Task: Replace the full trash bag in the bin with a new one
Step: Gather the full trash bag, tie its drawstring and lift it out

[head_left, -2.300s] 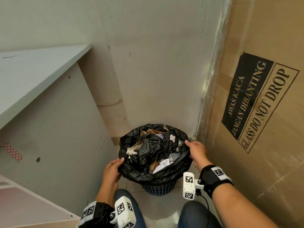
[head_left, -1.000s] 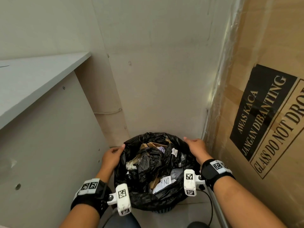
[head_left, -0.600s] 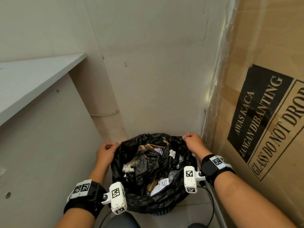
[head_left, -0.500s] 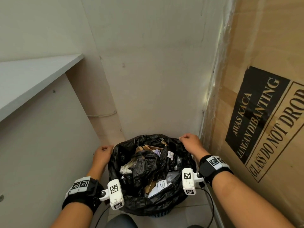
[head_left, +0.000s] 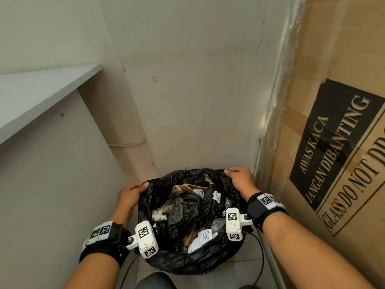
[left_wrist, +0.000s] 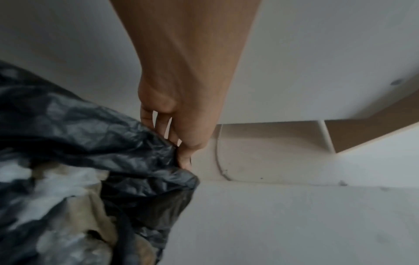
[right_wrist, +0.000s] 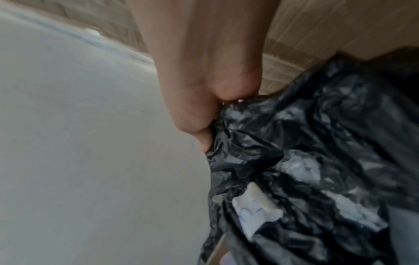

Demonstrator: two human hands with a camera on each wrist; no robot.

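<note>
While the left hand (head_left: 129, 197) pinches the trash bag (head_left: 193, 259) rim (fingers curled), the right hand (head_left: 240, 180) fists the opposite edge.

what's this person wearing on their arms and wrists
Both forearms are bare, no sleeves. Each wrist carries a black strap topped by a white plate with square black-and-white coded markers. A white boxy camera module, also marked with such codes, sticks out from each strap, and a thin black cable trails down from it.

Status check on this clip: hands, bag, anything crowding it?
Left hand and right hand each grip the black trash bag rim. Bag full, mouth open. Cardboard box tight at right, white cabinet at left.
</note>
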